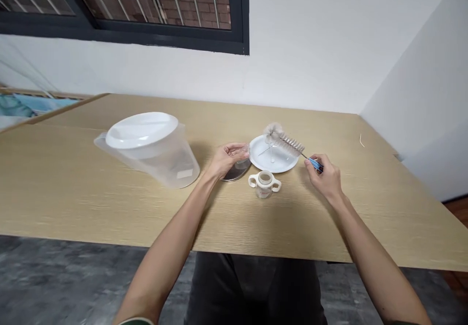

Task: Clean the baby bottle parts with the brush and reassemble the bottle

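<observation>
My right hand (326, 174) is closed around the blue handle of a bottle brush (290, 143), whose pale bristles reach left over a white plate (280, 168). My left hand (229, 160) pinches a small clear plastic piece (245, 151) at the plate's left edge; its exact kind is hard to make out. Beneath that hand lies a dark round dish (237, 172), partly covered by the fingers. In front of the plate a small baby bottle with two cream handles (264, 184) stands upright, its mouth uncovered. A thin wire-like stick (265, 150) rests on the plate.
To the left stands a large translucent pitcher (164, 161) with a white lid. A thin pale strip (361, 141) lies at the far right of the wooden table (226, 222). The white wall (303, 47) and a barred window (164, 3) bound the back.
</observation>
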Motion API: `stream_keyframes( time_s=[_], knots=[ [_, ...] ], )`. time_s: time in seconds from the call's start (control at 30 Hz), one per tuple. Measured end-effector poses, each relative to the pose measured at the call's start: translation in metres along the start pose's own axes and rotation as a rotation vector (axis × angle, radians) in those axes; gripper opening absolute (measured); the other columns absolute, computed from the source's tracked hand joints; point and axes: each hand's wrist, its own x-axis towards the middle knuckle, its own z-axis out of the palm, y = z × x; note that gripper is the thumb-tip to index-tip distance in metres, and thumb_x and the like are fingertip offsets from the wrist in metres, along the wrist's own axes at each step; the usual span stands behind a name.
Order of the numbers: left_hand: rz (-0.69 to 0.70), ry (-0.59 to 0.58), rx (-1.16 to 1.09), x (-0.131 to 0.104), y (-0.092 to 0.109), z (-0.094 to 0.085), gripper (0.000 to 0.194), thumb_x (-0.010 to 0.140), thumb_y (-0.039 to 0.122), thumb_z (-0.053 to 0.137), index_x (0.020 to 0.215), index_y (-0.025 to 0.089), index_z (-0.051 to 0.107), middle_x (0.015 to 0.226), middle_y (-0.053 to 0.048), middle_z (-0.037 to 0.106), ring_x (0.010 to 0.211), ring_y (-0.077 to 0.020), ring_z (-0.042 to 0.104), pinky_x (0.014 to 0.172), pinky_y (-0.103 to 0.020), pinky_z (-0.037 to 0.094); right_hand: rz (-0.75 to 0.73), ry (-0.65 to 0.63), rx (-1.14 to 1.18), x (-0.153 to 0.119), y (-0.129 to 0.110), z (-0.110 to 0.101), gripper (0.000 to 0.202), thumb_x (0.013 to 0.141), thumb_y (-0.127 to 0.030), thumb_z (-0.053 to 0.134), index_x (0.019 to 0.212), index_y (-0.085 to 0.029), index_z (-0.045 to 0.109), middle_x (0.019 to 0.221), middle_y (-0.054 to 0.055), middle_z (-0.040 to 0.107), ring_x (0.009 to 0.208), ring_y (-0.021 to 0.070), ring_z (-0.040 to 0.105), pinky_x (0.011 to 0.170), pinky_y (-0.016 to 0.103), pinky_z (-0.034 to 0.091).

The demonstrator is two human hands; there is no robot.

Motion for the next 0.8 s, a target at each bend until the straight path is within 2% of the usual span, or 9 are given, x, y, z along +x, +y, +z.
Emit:
stream_keyframes(
  time_s=[0.2, 0.43, 0.63, 0.8],
  knots=[
    [0.002, -0.014, -0.015, -0.005, 0.001, 0.012, 0.076, 0.045, 0.043, 0.101, 0.108, 0.01, 0.072, 0.111, -0.018, 0.078, 0.101, -0.0284, 0.075, 0.099, -0.045, 0.058, -0.035, -0.042, 0.026, -0.003, -0.007, -0.001, 0.031, 0.095, -0.051, 0.059, 0.101, -0.021, 0.063, 0.076, 0.001, 0.069, 0.058, 0.0139, 0.058, 0.059, 0.027, 0.045],
    [0.07, 0.085, 0.024, -0.007, -0.004, 0.019, 0.067, 0.054, 0.053, 0.096, 0.101, 0.011, 0.073, 0.1, -0.016, 0.08, 0.1, -0.0301, 0.075, 0.094, -0.044, 0.058, -0.074, -0.047, 0.061, -0.004, -0.013, -0.001, 0.03, 0.096, -0.049, 0.059, 0.102, -0.021, 0.063, 0.081, 0.003, 0.072, 0.059, 0.0133, 0.06, 0.058, 0.026, 0.045],
    [0.091, -0.007, 0.023, -0.006, -0.001, 0.016, 0.069, 0.046, 0.04, 0.1, 0.103, 0.012, 0.074, 0.116, -0.017, 0.076, 0.104, -0.0271, 0.073, 0.104, -0.046, 0.055, -0.086, -0.044, 0.039, -0.004, -0.011, 0.0, 0.03, 0.096, -0.049, 0.059, 0.101, -0.02, 0.064, 0.078, 0.002, 0.071, 0.059, 0.0129, 0.06, 0.058, 0.025, 0.045],
    [0.107, -0.068, 0.138, 0.0, -0.008, 0.01, 0.063, 0.052, 0.043, 0.096, 0.103, 0.013, 0.075, 0.116, -0.015, 0.076, 0.103, -0.0268, 0.073, 0.101, -0.045, 0.056, -0.085, -0.036, 0.037, -0.003, -0.012, -0.002, 0.03, 0.096, -0.049, 0.06, 0.101, -0.02, 0.064, 0.079, 0.002, 0.071, 0.059, 0.0126, 0.06, 0.059, 0.025, 0.044]
  ],
)
